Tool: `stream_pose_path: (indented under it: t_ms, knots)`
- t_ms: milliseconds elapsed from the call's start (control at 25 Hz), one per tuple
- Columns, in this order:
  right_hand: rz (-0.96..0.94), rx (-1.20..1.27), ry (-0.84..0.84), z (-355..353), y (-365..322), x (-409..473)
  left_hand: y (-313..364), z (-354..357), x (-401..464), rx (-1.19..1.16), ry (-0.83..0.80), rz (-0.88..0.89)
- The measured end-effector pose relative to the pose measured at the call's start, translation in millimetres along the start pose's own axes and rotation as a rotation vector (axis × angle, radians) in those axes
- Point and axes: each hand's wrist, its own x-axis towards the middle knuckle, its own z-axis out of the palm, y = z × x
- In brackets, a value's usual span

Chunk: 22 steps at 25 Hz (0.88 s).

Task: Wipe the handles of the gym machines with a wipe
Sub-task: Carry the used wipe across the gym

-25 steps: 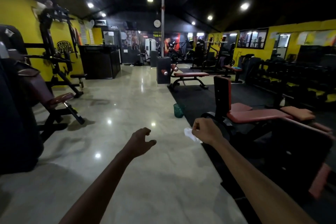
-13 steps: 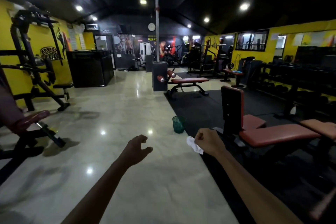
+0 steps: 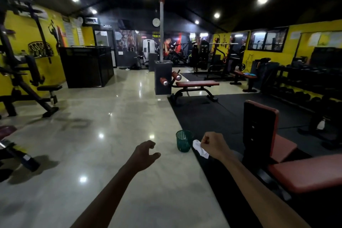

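Note:
My right hand [image 3: 215, 145] is held out in front of me, fist curled round a crumpled white wipe [image 3: 200, 151] that sticks out to its left. My left hand [image 3: 145, 152] hangs beside it over the polished floor, fingers loosely curled and holding nothing. No machine handle is within reach of either hand. A red padded bench [image 3: 303, 174] with an upright backrest [image 3: 259, 129] stands just right of my right arm. A black frame machine [image 3: 24, 79] stands against the yellow wall at far left.
A small green mesh bin [image 3: 183, 140] sits on the floor right ahead of my hands, at the edge of the black mat [image 3: 207, 116]. Beyond are a flat red bench [image 3: 196, 87], a pillar [image 3: 162, 77], a black counter [image 3: 87, 66] and dumbbell racks [image 3: 305, 87] at right.
I have walked forward and turned right: the left-hand machines slid out of view, and the bin and red bench came closer. Both hands keep their pose, the wipe still gripped.

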Motion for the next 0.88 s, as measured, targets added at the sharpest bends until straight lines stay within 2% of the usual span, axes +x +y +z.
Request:
stream_pose_path:
  t_ms: [360, 880]
  knots:
    - [0.06, -0.05, 0.017, 75.2, 52.6, 282.6, -70.9, 35.4, 312.9, 0.01, -0.052, 0.052]
    - [0.16, -0.008, -0.075, 212.4, 183.7, 630.4, -177.2, 148.9, 674.1, -0.006, -0.152, -0.002]
